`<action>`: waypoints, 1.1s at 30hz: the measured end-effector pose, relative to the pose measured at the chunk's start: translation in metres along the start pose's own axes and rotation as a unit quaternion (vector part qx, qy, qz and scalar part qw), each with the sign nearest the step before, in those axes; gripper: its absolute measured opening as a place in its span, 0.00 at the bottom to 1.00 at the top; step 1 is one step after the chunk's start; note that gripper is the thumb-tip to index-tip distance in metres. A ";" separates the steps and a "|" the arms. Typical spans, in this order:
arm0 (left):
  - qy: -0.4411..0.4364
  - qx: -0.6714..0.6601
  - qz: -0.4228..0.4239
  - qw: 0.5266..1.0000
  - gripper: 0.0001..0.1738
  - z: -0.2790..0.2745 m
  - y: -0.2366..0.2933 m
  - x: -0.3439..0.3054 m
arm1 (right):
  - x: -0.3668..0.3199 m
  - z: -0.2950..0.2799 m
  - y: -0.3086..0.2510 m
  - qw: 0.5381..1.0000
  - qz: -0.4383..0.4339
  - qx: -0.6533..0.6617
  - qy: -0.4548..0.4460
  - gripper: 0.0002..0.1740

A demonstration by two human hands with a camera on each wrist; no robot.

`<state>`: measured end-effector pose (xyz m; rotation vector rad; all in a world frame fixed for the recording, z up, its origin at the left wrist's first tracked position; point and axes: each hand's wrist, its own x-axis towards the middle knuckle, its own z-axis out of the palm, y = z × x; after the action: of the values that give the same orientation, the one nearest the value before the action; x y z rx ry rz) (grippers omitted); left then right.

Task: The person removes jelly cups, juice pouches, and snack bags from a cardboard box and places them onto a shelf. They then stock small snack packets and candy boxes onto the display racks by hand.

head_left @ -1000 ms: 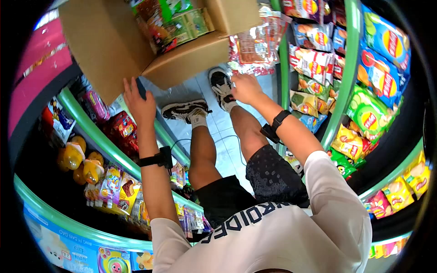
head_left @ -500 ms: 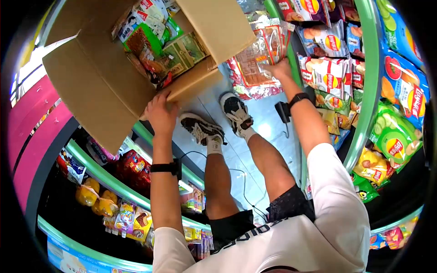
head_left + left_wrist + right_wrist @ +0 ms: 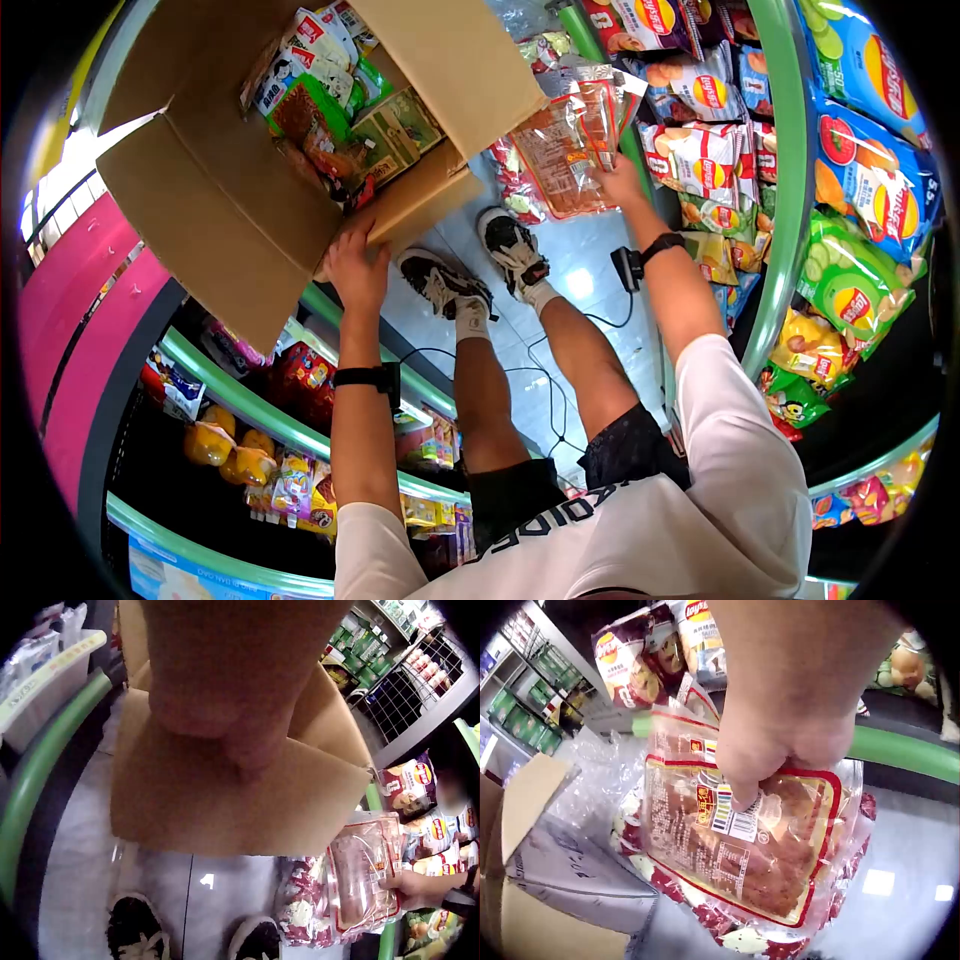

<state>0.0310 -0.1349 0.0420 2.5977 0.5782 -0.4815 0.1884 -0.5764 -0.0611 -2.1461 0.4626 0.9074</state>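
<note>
My left hand (image 3: 356, 270) grips the near flap (image 3: 415, 208) of an open cardboard box (image 3: 215, 190), fingers over its edge. Inside the box lie several packaged foods, among them a green bag (image 3: 310, 112) and a green-and-tan carton (image 3: 398, 135). With thumb and fingers, my right hand (image 3: 622, 185) pinches the right edge of a clear, red-bordered pack of brown food (image 3: 739, 840), the thumb lying by its barcode label. Beneath that pack shows a red-and-white patterned bag (image 3: 304, 900), overlapped by it in the left wrist view.
Racks with green rails (image 3: 790, 190) stand on both sides. Chip bags (image 3: 855, 280) fill the right rack; yellow round packs (image 3: 210, 437) and other snacks sit on the left. Below are my two shoes (image 3: 512, 245) and a dark cable (image 3: 550, 385) on the tiled floor.
My left hand, outstretched beside the box before, has taken hold of its flap. The right hand has moved up along the clear pack's right side, and the pack has tilted.
</note>
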 end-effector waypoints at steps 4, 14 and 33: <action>-0.004 -0.027 -0.014 1.000 0.28 0.004 0.008 -0.006 | -0.061 -0.026 -0.041 0.994 -0.026 0.106 -0.009 0.20; -0.034 -0.078 -0.043 0.995 0.30 0.040 0.031 -0.082 | -0.262 -0.016 -0.194 0.964 -0.229 -0.043 0.127 0.11; -0.022 -0.106 -0.023 0.994 0.27 0.049 0.026 -0.101 | -0.103 0.254 -0.285 0.943 -0.219 0.034 -0.246 0.23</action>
<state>-0.0550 -0.2116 0.0511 2.3722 0.6393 -0.4634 0.1631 -0.1936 0.0371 -1.7639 -0.2255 1.0928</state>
